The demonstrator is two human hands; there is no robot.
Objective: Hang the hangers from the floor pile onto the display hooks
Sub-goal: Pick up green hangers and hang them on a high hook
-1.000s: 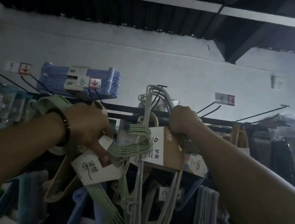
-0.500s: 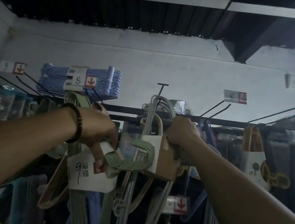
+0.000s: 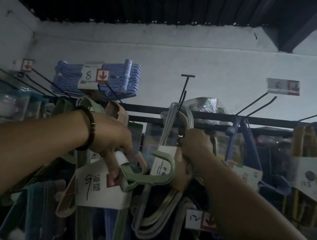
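Left hand grips banded green hangers at the necks; right hand clutches grey hangers under the display hook. Likely light, stiff, slippery plastic.

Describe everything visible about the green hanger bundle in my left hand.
The green hanger bundle is a stack of pale green, plastic-looking hangers held by a white paper band handwritten with a 9 and bearing a red patch. Its hooks curl up toward the right, apparently hooked on nothing. The left hand grips it near the neck; its legs hang down.
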